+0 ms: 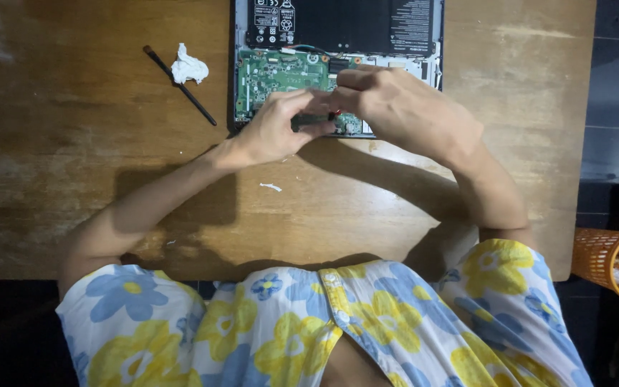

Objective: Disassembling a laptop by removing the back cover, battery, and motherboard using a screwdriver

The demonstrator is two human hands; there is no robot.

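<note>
An opened laptop (338,29) lies bottom-up on the wooden table (80,179), showing a green circuit board (281,72) and a black battery (345,21). My left hand (277,129) rests at the board's near edge, fingers curled around a small dark part. My right hand (402,107) meets it from the right, fingertips pinched on the same small part. What exactly sits between the fingers is hidden.
A thin black brush (180,84) and a crumpled white tissue (189,67) lie left of the laptop. A small white scrap (271,187) lies on the table near me. An orange mesh bin (614,261) with paper stands on the floor at the right.
</note>
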